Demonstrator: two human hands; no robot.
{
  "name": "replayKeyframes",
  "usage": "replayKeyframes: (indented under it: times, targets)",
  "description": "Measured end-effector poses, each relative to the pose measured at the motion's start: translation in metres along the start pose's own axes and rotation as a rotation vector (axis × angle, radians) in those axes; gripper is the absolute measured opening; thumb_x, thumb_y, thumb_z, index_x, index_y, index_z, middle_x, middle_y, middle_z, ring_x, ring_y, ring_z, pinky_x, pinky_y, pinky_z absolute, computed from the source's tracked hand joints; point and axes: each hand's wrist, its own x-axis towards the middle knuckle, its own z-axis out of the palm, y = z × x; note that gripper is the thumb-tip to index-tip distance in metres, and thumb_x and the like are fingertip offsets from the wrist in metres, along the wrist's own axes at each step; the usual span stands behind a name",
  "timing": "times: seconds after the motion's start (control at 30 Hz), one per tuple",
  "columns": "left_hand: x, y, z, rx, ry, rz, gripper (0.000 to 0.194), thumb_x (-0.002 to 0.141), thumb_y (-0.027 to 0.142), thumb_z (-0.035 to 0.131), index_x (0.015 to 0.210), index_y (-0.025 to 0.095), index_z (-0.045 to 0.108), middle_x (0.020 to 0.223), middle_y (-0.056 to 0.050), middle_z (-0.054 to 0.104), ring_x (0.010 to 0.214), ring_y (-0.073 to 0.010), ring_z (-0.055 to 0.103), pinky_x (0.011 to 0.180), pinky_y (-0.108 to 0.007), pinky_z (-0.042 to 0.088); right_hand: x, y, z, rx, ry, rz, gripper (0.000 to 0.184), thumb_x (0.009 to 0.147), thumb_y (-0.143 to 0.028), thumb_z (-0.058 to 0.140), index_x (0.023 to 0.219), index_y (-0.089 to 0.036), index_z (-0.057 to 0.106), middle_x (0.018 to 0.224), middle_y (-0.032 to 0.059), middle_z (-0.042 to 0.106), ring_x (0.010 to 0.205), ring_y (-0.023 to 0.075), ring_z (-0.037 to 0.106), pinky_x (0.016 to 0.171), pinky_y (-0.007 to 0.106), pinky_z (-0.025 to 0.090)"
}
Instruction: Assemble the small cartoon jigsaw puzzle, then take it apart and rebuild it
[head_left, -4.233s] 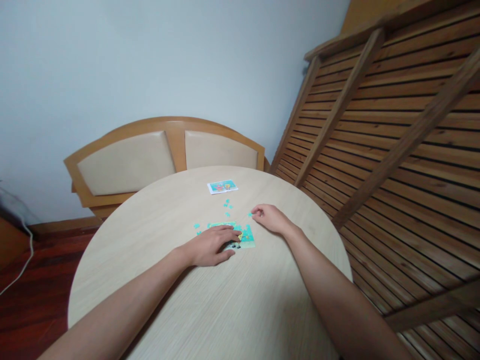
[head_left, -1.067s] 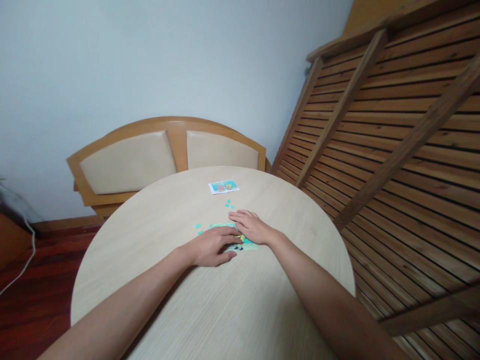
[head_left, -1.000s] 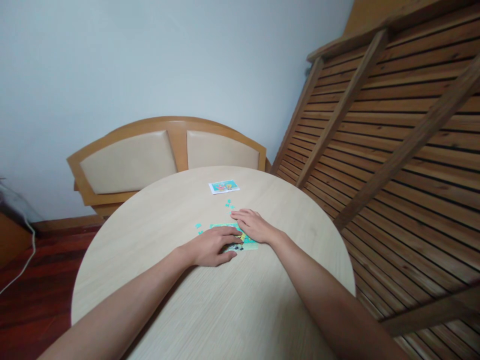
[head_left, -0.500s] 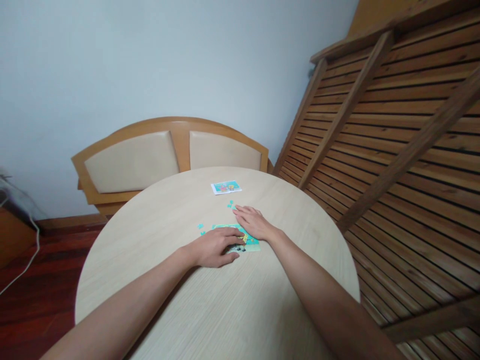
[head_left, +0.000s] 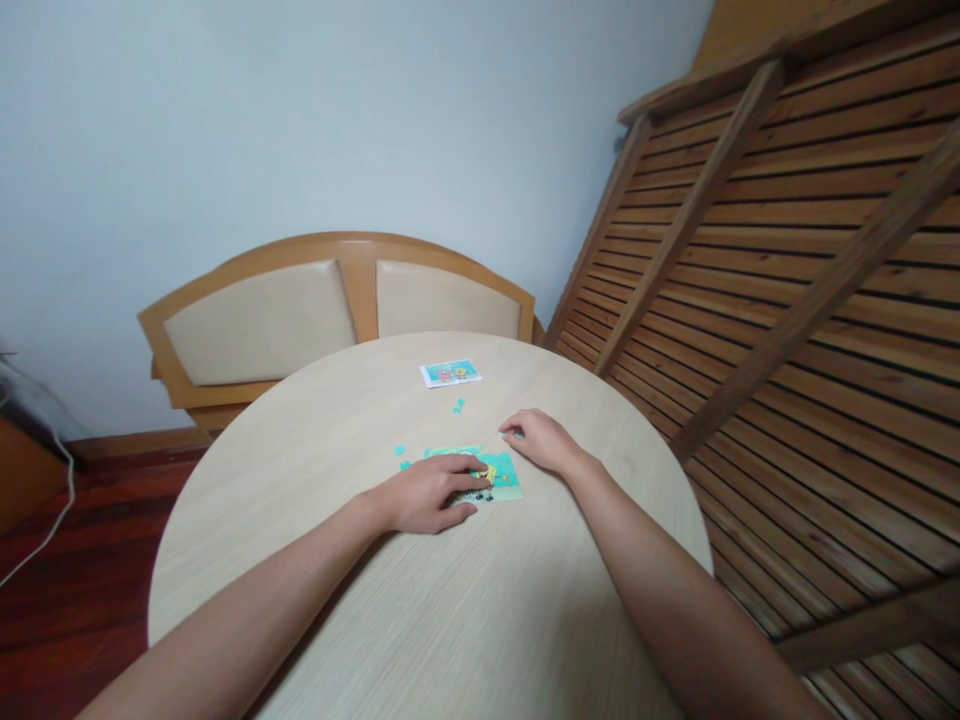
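1. On the round surface, a jigsaw puzzle is lying flat, partly under the person's left hand, its long side running left to right.
2. Left hand is resting palm down over the puzzle's left part, fingers slightly spread, gripping nothing that shows; it is hiding much of the picture.
3. Right hand is poising just beyond the puzzle's upper right corner, thumb and fingertips drawn narrow. A speck of green is showing at the tips; too small to tell whether a piece is being pinched.
4. Done, judging by what is showing: the right part is looking joined, with a yellow figure and a pale lower band filling in.
5. Left over: a few green pieces are lying loose beyond the puzzle, and more pieces are lying just off its upper left. Work is seeming well along, though gaps under the left hand cannot be ruled out.
6. Farther off, a printed picture card is lying face up, showing a pink and a yellow figure.
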Motion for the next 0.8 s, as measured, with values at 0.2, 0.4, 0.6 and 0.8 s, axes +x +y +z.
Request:
replayKeyframes:
  times: [0.2, 0.4, 0.6, 0.8]
  targets:
    - [0.000, 0.000, 0.000, 0.012, -0.010, -0.006, 0.042, 0.094, 0.030, 0.055, 0.134, 0.019, 0.059, 0.140, -0.013, 0.055, 0.127, -0.0279, 0.055, 0.112, -0.042, 0.044, -0.001, -0.001, -0.003, 0.016, -0.006, 0.153, 0.018, 0.085, -0.034, 0.068, 0.094, -0.020, 0.076, 0.089, 0.0059, 0.076, 0.080, 0.0192, 0.067, 0.072, 0.028, 0.046]
    - [0.001, 0.000, 0.001, 0.017, -0.015, -0.012, 0.042, 0.094, 0.030, 0.056, 0.134, 0.019, 0.060, 0.141, -0.013, 0.055, 0.128, -0.0276, 0.055, 0.112, -0.042, 0.043, 0.002, -0.002, 0.002, 0.005, 0.033, 0.201, 0.030, 0.087, -0.045, 0.065, 0.074, -0.019, 0.072, 0.083, 0.0093, 0.075, 0.083, 0.0226, 0.067, 0.075, 0.031, 0.047]
    - [0.001, 0.001, 0.000, 0.009, -0.011, -0.007, 0.042, 0.094, 0.029, 0.056, 0.134, 0.020, 0.060, 0.141, -0.013, 0.055, 0.128, -0.0279, 0.055, 0.111, -0.042, 0.044, 0.000, 0.012, 0.001, 0.207, -0.034, 0.100, 0.021, 0.085, -0.035, 0.067, 0.084, -0.017, 0.077, 0.089, 0.0082, 0.076, 0.084, 0.0199, 0.068, 0.080, 0.028, 0.049]
    - [0.001, 0.001, 0.001, -0.001, 0.001, 0.003, 0.040, 0.094, 0.026, 0.054, 0.134, 0.020, 0.060, 0.141, -0.012, 0.056, 0.128, -0.0271, 0.055, 0.112, -0.042, 0.043, 0.000, 0.017, 0.006, 0.232, -0.054, 0.062, 0.020, 0.075, -0.034, 0.077, 0.089, -0.020, 0.079, 0.093, 0.0069, 0.074, 0.090, 0.0214, 0.067, 0.081, 0.030, 0.050]
